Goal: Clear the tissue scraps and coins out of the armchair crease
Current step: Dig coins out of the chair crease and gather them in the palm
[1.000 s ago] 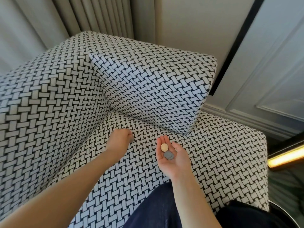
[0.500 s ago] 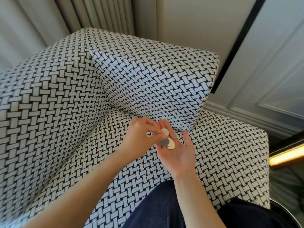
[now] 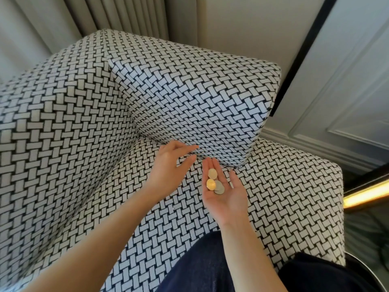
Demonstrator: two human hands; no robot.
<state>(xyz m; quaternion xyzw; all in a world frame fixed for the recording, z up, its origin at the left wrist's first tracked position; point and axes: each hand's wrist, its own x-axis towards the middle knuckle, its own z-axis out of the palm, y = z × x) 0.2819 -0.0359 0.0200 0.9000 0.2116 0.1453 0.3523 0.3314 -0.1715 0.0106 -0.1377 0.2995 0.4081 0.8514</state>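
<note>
Three coins (image 3: 211, 184) are being carried low in the centre of the frame on the upturned palm of the right hand (image 3: 228, 198), whose fingers (image 3: 207, 165) are lying straight and close together. The left hand (image 3: 168, 165) is being held just beside it, at the crease (image 3: 219, 163) under the back cushion (image 3: 200, 98), with its fingers (image 3: 187, 147) loosely spread and pinching nothing. The coins are judged rigid, smooth and liable to slide, so they are best pinched by their rims. No tissue scraps are being shown.

Pleated curtains (image 3: 126, 15) hang beside a grey panelled wall (image 3: 347, 87); an amber strip (image 3: 366, 194) glows.
</note>
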